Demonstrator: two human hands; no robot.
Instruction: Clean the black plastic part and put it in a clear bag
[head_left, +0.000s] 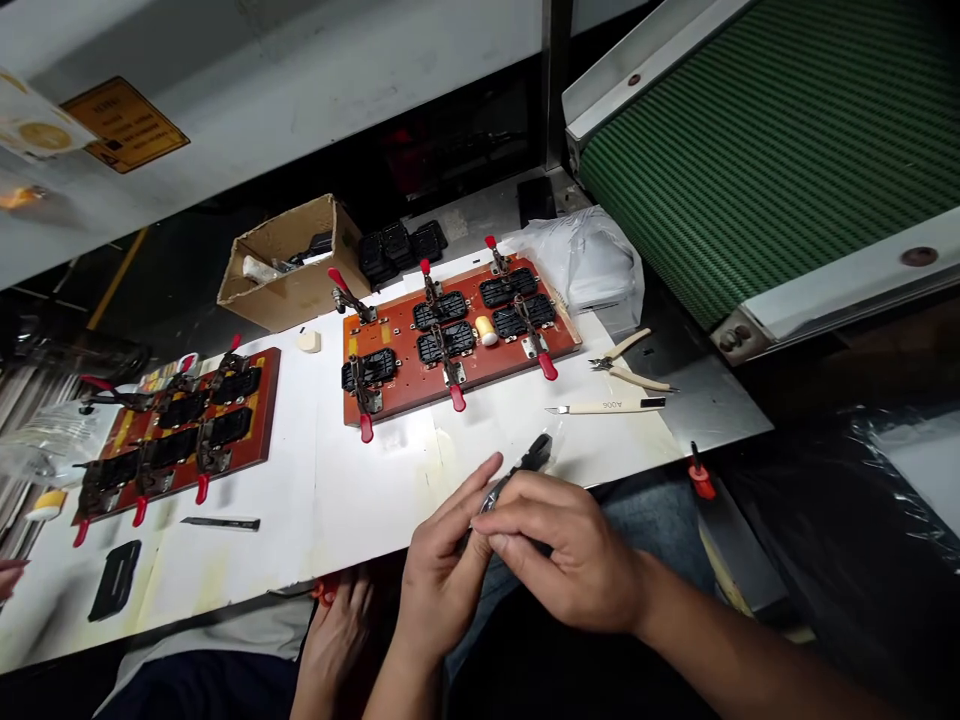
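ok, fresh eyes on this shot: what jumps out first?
The two hands, left hand and right hand, meet low in the middle around a small black part. Behind them lies an orange clamp board with red handles; a green conveyor belt fills the upper right.

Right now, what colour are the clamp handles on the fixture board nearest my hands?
Red, on the clamp handles in the head view.
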